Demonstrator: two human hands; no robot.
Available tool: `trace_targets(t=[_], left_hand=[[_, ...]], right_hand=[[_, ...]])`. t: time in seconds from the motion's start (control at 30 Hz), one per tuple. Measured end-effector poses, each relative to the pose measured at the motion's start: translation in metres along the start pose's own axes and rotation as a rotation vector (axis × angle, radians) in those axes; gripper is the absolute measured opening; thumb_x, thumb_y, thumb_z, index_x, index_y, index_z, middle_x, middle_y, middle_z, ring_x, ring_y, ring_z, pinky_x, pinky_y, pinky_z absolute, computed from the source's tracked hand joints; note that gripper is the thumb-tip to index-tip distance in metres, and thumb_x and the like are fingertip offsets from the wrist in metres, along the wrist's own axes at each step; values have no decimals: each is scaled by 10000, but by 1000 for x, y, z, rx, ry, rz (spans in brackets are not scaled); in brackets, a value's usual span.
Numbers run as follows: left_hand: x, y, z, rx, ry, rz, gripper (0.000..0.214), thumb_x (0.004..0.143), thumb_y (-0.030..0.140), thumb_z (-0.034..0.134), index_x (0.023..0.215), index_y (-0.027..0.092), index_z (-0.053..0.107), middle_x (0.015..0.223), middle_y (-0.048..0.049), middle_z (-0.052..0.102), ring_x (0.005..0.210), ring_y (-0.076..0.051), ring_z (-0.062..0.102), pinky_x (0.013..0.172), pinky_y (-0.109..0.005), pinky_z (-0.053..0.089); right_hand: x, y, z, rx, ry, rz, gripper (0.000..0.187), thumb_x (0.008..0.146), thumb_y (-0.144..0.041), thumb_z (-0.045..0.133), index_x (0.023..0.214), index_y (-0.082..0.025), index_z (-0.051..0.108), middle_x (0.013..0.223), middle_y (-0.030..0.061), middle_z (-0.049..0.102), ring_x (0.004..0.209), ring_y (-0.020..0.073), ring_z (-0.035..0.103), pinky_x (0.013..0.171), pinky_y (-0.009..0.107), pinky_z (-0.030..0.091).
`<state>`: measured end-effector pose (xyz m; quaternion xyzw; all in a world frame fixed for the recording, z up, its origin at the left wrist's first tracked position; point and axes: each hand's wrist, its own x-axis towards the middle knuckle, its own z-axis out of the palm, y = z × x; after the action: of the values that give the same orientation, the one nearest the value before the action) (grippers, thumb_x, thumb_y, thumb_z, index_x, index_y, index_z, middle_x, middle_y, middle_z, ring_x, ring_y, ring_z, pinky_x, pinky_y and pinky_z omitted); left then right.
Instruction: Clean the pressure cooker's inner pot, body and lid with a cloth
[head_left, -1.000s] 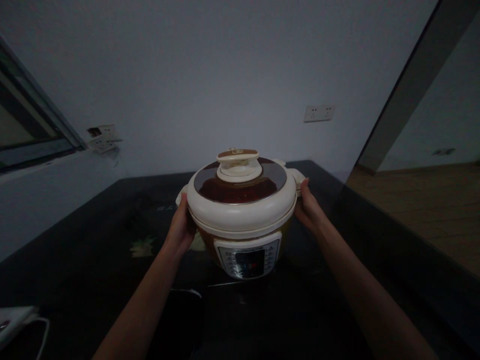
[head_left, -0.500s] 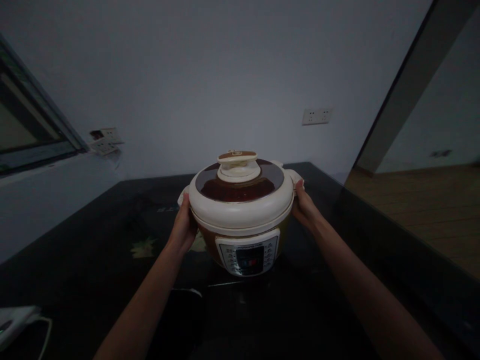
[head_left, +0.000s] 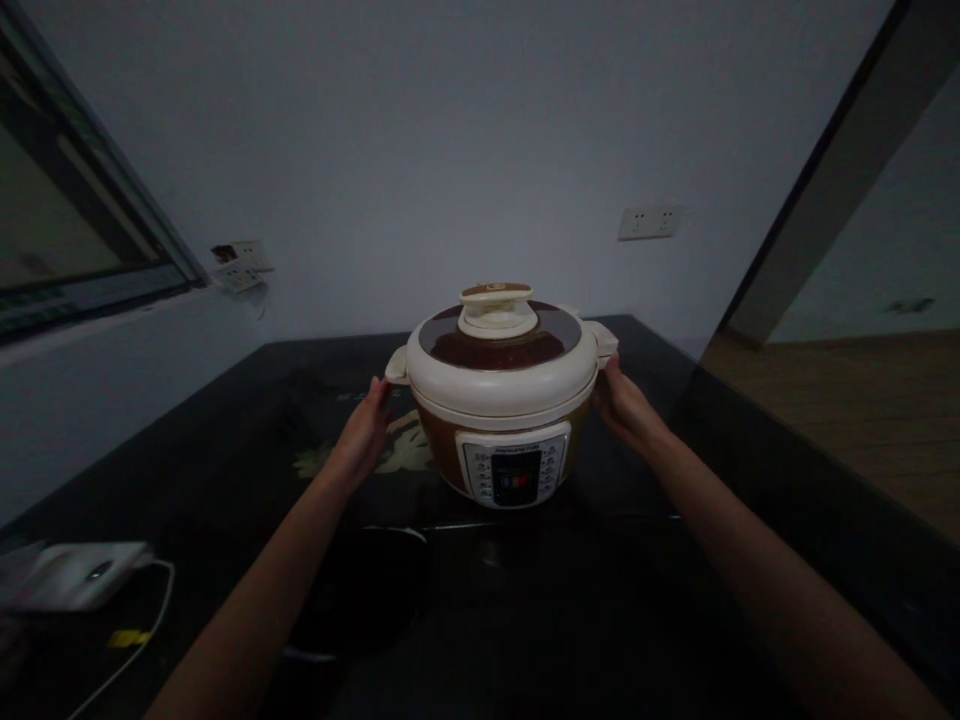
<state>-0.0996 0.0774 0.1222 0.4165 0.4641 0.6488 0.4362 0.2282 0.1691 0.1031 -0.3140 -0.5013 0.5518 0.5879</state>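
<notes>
An electric pressure cooker point(head_left: 502, 390), cream and brown with a knobbed lid and a front control panel point(head_left: 514, 470), stands upright on the dark tabletop. My left hand point(head_left: 364, 430) is at the cooker's left handle point(head_left: 397, 366); its thumb is just below the handle tip and its fingers are apart beside the body. My right hand point(head_left: 628, 405) is under the right handle point(head_left: 602, 342), thumb against the handle's end and fingers curled beneath, partly hidden by the cooker.
A white power strip point(head_left: 90, 575) with a cable and a yellow tag point(head_left: 129, 638) lies at the left. A round black shape point(head_left: 367, 590) is in front of the cooker. Wall sockets point(head_left: 649, 222) are behind it, and a window point(head_left: 82, 200) is at the left.
The cooker sits slightly farther back and to the right. My left hand has slipped outward and down from the left handle; my right thumb is lower on its handle. The view has shifted a little.
</notes>
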Motion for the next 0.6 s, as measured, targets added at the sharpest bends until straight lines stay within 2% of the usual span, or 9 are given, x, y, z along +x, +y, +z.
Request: trace_targets(t=[0.1, 0.17, 0.23, 0.3, 0.4, 0.5, 0.6], left_hand=[[-28, 0, -38, 320, 36, 54, 500, 812, 524, 613, 1232, 253, 619, 1418, -69, 521, 1371, -237, 384, 1141, -372, 241], [-47, -4, -68, 537, 26, 17, 531, 784, 539, 624, 1221, 237, 633, 1367, -79, 570, 1312, -271, 458, 1118, -402, 286], [-63, -11, -98, 754, -11, -12, 557, 780, 571, 589, 1198, 207, 645, 1305, -92, 615, 1238, -292, 525, 1087, -446, 335], [-76, -21, -125, 920, -25, 25, 550, 772, 579, 559, 1125, 175, 680, 1224, -113, 658, 1164, -304, 576, 1051, -460, 379], [-92, -34, -155, 1092, -31, 96, 467, 778, 538, 528, 1042, 195, 704, 1130, -105, 691, 1080, -290, 620, 996, -451, 438], [-105, -40, -170, 1175, -23, 91, 423, 792, 488, 508, 1034, 197, 697, 1097, -101, 693, 1010, -271, 646, 932, -432, 485], [-116, -43, -176, 1204, -4, 64, 414, 809, 449, 492, 1058, 178, 682, 1062, -101, 685, 913, -247, 662, 856, -402, 513]], right_hand=[[-37, -4, -15, -199, 106, 79, 624, 743, -739, 571, 1187, -301, 599, 1429, 42, 475, 1391, 242, 318, 1139, 505, 244], [-67, -6, -25, -321, 158, 100, 634, 702, -667, 673, 1200, -288, 575, 1404, 72, 496, 1341, 257, 397, 1118, 494, 295], [-97, -5, -30, -437, 139, 69, 608, 675, -606, 723, 1152, -257, 580, 1324, 94, 557, 1250, 268, 499, 1079, 462, 368], [-126, -3, -27, -537, 98, 53, 506, 693, -568, 710, 1051, -228, 601, 1162, 98, 635, 1123, 268, 585, 998, 428, 455], [-161, 2, -3, -675, -141, 98, 294, 806, -465, 603, 950, -209, 626, 963, 72, 662, 910, 233, 644, 819, 371, 532], [-179, 9, 37, -755, -450, 59, 183, 878, -318, 513, 936, -199, 639, 993, 63, 647, 951, 202, 616, 855, 347, 500], [-180, 20, 83, -864, -690, 25, 169, 868, -200, 544, 1004, -189, 644, 1059, 56, 636, 1030, 194, 582, 917, 341, 463]])
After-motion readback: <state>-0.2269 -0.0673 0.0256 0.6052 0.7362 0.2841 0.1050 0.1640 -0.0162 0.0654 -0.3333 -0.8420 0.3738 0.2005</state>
